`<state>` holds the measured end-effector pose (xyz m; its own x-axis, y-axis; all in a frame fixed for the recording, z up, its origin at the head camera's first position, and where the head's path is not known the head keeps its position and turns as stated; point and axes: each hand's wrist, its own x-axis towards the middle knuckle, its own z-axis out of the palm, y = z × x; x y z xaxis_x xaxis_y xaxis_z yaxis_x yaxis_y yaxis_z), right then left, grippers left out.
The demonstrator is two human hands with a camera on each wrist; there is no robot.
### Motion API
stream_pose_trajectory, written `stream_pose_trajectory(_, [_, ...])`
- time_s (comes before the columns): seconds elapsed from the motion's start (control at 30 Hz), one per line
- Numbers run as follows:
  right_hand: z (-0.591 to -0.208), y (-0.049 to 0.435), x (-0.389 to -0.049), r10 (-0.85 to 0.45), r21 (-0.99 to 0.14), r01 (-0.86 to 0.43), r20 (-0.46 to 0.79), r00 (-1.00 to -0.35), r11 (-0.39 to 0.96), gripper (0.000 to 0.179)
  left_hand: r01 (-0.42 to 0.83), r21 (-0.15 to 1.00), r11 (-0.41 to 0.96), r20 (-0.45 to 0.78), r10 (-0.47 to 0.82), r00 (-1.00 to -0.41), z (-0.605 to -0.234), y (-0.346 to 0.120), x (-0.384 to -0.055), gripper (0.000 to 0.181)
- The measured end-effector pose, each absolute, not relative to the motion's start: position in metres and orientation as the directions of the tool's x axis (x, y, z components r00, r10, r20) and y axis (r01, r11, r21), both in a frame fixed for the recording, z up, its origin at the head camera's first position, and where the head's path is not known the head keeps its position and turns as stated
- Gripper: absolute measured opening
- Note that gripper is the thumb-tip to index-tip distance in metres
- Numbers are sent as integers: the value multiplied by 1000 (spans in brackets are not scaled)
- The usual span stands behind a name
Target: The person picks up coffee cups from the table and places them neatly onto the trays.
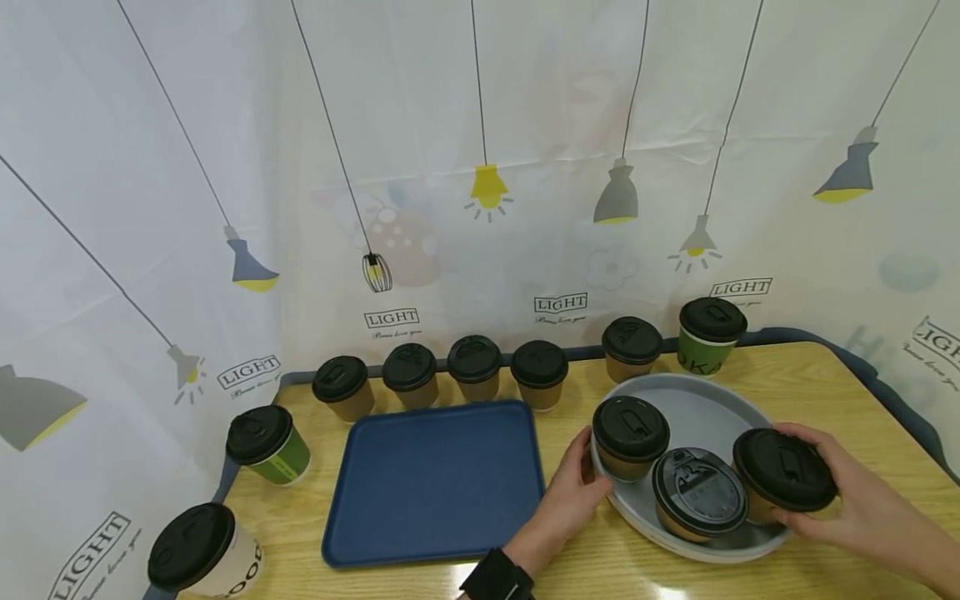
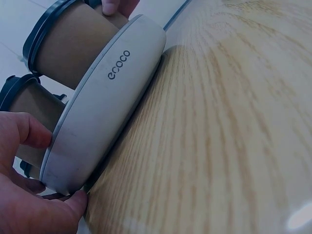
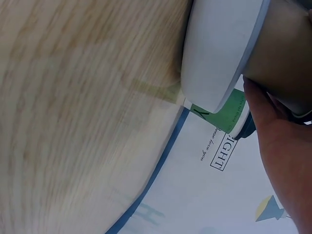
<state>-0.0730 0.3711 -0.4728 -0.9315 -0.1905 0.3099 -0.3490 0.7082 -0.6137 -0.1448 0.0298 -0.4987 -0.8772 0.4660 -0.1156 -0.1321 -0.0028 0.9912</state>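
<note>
The left hand pinches the left rim of the grey round tray between thumb and curled fingers. The right hand is wrapped round a black-lidded brown cup at the round tray's right side; its base is hidden. Inside the round tray stand a left cup and a front cup with a glossy lid. Behind the round tray are a brown cup and a green cup; left of it lies a blue tray.
</note>
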Motion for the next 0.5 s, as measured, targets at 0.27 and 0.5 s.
stream_pose_trajectory(0.27, [-477, 373, -75, -197, -620, -343, 293, -936, 706, 109, -125, 992, 10, -115, 465, -878, -500, 29, -144, 76])
stream_pose_trajectory(0.5, [-479, 373, -74, -197, -602, -356, 316, -928, 715, 114, -120, 993, 9, -111, 461, -880, -500, 29, -144, 76])
